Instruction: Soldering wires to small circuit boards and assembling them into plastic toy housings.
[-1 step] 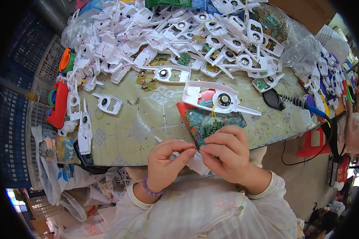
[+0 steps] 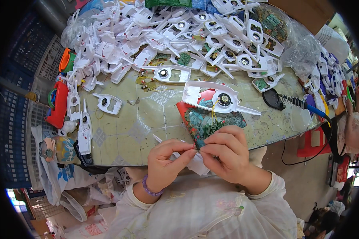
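Note:
My left hand [image 2: 165,161] and my right hand [image 2: 227,153] meet fingertip to fingertip at the table's near edge. The left thumb and forefinger pinch a long white plastic piece [image 2: 195,164] that runs under both hands. My right hand's fingers close on a small green circuit board [image 2: 211,128], from which a thin yellow wire rises to a white plastic shell with a round speaker [image 2: 215,97]. Both lie over a red tray of green circuit boards [image 2: 195,117]. What sits exactly between the fingertips is too small to tell.
A big heap of white plastic shells [image 2: 179,28] fills the back of the table [image 2: 131,131]. A soldering iron [image 2: 303,103] and its black stand [image 2: 273,98] lie at right. A lone shell [image 2: 107,102] and a red toy [image 2: 60,103] lie at left, with bags of circuit boards [image 2: 273,20] at the back right.

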Motion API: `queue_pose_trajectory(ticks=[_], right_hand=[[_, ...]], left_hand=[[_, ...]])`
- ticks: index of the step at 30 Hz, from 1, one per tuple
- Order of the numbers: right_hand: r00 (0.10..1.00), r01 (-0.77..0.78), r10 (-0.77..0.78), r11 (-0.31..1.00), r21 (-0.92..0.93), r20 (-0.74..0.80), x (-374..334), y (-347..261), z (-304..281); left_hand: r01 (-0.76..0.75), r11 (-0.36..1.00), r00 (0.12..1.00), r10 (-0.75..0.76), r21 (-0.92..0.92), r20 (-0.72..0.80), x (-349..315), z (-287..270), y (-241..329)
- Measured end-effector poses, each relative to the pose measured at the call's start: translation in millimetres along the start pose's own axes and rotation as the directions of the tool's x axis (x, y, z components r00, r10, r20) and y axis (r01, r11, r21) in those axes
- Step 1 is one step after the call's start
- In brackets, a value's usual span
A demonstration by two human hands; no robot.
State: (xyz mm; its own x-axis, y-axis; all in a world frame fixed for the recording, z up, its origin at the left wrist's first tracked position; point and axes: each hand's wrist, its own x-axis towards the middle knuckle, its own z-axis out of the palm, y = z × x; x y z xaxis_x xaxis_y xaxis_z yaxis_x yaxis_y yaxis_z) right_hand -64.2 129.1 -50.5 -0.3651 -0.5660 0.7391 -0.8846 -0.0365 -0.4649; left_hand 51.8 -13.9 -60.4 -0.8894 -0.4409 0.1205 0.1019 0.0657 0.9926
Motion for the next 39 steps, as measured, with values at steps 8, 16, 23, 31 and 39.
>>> queue_pose_trajectory(ticks=[8,16,23,31,39], right_hand=[[0.998,0.007,-0.004,0.999,-0.045,0.068,-4,0,2],[0.995,-0.079,0.081,0.996,-0.048,0.050,-8,1,0],[0.997,-0.073,0.073,0.996,-0.057,0.001,-11,0,-1],[0.990,-0.123,0.120,0.992,-0.035,-0.071,-9,4,-8],[0.971,-0.208,0.227,0.956,-0.206,0.076,4,17,-19]], left_hand=[[-0.202,0.960,0.978,0.189,0.193,0.082,6,-4,9],[-0.300,0.903,0.950,0.254,0.307,0.180,9,-6,11],[-0.247,0.926,0.960,0.193,0.286,0.203,14,-7,12],[-0.257,0.918,0.961,0.209,0.302,0.182,15,-5,14],[-0.413,0.824,0.910,0.354,0.389,0.216,26,-4,8]])
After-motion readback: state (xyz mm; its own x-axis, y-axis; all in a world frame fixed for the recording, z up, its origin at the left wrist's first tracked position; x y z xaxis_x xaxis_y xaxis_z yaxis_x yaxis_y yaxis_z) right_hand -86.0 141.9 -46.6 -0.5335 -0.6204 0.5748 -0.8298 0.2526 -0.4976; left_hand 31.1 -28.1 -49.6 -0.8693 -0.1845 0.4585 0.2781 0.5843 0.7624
